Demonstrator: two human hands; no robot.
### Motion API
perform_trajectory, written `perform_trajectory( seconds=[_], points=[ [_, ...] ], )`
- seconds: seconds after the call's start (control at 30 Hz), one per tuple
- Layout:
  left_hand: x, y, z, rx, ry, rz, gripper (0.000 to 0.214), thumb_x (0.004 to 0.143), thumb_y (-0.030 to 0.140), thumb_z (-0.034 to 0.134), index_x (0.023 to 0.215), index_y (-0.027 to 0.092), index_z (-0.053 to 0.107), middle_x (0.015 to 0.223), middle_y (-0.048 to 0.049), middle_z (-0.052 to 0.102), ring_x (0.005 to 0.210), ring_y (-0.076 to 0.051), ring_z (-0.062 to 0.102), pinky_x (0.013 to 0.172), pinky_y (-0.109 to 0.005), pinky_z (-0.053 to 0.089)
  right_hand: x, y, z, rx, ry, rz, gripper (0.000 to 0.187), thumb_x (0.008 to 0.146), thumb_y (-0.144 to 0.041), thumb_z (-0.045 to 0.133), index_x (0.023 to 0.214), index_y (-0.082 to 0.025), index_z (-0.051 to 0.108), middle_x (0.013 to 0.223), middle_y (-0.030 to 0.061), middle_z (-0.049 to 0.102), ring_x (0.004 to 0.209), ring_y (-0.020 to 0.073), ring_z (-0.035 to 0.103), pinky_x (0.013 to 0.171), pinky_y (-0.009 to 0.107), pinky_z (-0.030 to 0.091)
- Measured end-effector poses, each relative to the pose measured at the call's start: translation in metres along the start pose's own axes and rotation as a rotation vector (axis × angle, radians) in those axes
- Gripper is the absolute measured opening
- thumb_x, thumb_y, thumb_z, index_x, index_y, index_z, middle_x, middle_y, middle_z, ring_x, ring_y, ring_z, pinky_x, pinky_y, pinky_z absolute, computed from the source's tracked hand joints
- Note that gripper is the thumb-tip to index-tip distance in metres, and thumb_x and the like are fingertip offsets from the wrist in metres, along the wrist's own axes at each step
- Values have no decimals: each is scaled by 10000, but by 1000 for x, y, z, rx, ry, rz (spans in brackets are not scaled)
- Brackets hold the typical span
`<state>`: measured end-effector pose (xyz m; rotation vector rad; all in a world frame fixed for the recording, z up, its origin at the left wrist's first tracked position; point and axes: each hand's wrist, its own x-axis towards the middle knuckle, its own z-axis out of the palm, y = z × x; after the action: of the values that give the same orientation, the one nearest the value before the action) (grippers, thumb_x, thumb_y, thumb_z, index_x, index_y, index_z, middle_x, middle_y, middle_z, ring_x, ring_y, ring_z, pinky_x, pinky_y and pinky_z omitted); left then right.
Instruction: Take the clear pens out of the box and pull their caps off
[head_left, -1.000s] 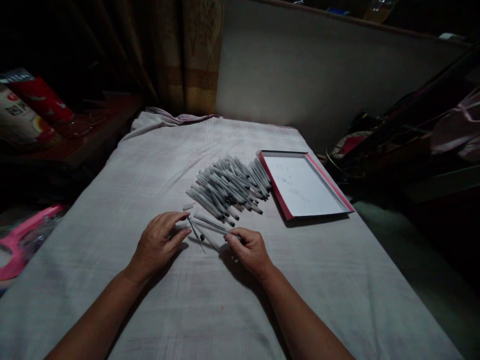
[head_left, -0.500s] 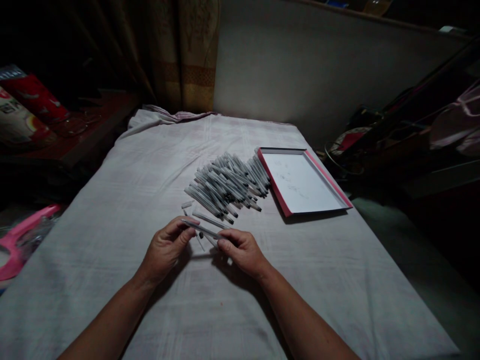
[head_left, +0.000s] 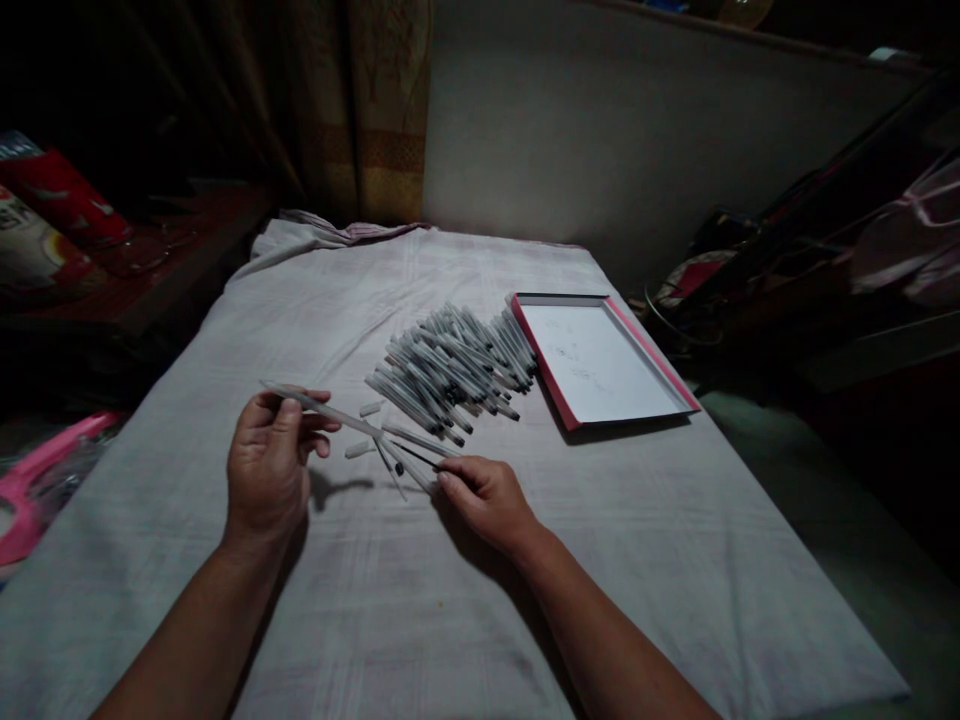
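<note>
My left hand [head_left: 271,462] is raised a little above the cloth and pinches a clear pen barrel [head_left: 319,408] that points up and left. My right hand [head_left: 484,497] rests on the cloth with fingers closed on a thin dark refill [head_left: 417,457] whose tip points left. Between the hands lie a few loose pen parts [head_left: 397,462] and two small white caps [head_left: 364,428]. Just beyond them sits a heap of several grey pens [head_left: 450,372] with dark tips.
A shallow white tray with a pink rim [head_left: 559,395] lies right of the heap. A pale cloth [head_left: 420,600] covers the table. Red packages [head_left: 56,215] and a pink object [head_left: 45,475] sit off the left edge; dark clutter is at right.
My left hand has pulled the clear barrel away to the left and lifted it, separating it from the thin refill that stays in my right hand.
</note>
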<state>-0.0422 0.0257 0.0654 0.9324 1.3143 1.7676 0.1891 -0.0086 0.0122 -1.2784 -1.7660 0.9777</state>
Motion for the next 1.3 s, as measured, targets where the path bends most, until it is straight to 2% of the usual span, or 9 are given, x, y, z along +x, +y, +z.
perform_trajectory(
  seconds=[0.07,0.13,0.27,0.47,0.63,0.77,0.9,1.13,1.3],
  points=[
    [10,-2,-6,4,82,-10,334,724,429,780,914,213,610,816,5,719,525,-94,618,385,-165,416,-1,-1,-3,-204,34,-52,241,904,-279,579,954,-201,802,914,91,806,834,211,740,781,297,537],
    [15,-7,-12,59,98,-28,340,728,412,765,964,214,620,806,15,705,512,-79,590,390,-158,409,-2,-2,-3,-391,43,-69,220,910,-259,582,932,-203,793,890,89,800,829,213,735,773,292,520],
    [12,-24,-17,231,-39,-131,488,712,476,752,1090,209,600,790,27,687,414,-58,467,346,-175,356,-2,-8,3,-618,25,-63,181,914,-248,602,870,-204,771,845,81,781,799,214,715,737,288,478],
    [9,-41,-18,460,-225,-222,621,672,565,725,1156,192,611,789,24,666,577,-113,597,537,-248,529,1,-7,0,-643,67,-86,227,960,-293,578,839,-216,754,804,74,746,775,196,674,709,278,440],
    [11,-45,-20,692,-249,-92,597,720,581,661,1174,194,671,857,-18,704,678,-149,641,628,-269,543,4,5,-21,-590,165,-18,171,937,-251,593,913,-208,757,879,74,751,830,201,678,755,284,463],
    [9,-44,-23,790,-286,-14,538,795,556,602,1189,199,689,950,-42,731,741,-175,677,704,-308,569,4,8,-27,-592,105,19,118,884,-260,670,955,-231,760,939,63,742,885,211,675,780,291,478],
    [6,-43,-26,827,-295,36,527,829,552,567,1194,190,684,994,-58,731,748,-185,681,720,-329,575,5,10,-24,-612,67,20,109,900,-252,648,928,-223,749,937,72,732,895,220,669,779,300,474],
    [-5,-42,-25,1025,-353,450,356,943,468,508,1106,228,715,1032,-71,716,886,-215,674,832,-336,534,6,14,-22,-469,117,6,205,975,-227,503,901,-211,694,880,68,732,840,204,673,784,295,475],
    [-9,-48,-23,1129,-483,606,345,976,435,470,1113,244,722,1049,-90,712,992,-257,652,893,-393,505,3,3,-26,-492,15,-4,113,926,-265,602,923,-206,699,902,60,722,859,203,661,783,296,470]
  ],
)
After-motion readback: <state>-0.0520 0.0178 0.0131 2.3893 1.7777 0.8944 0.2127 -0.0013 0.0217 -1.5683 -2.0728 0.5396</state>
